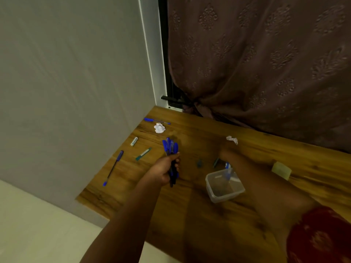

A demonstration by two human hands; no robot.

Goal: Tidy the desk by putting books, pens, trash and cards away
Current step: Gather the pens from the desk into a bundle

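My left hand [164,170] is shut on a bundle of several blue pens [171,149], held upright above the wooden desk [190,215]. My right hand [227,154] is blurred by motion, just beyond a clear plastic container [224,186]; I cannot tell whether it holds anything. A blue pen [228,172] leans at the container's far rim. Loose pens lie at the desk's left edge [113,167] and by the far corner [156,121]. Crumpled paper lies near the corner [159,128] and further right [232,139].
A teal pen-like item [143,154] and a small white tube [134,141] lie left of the bundle. Two small dark things [199,163] sit near the container. A pale yellow block [281,170] is at right. A wall [66,92] and a curtain [266,63] border the desk.
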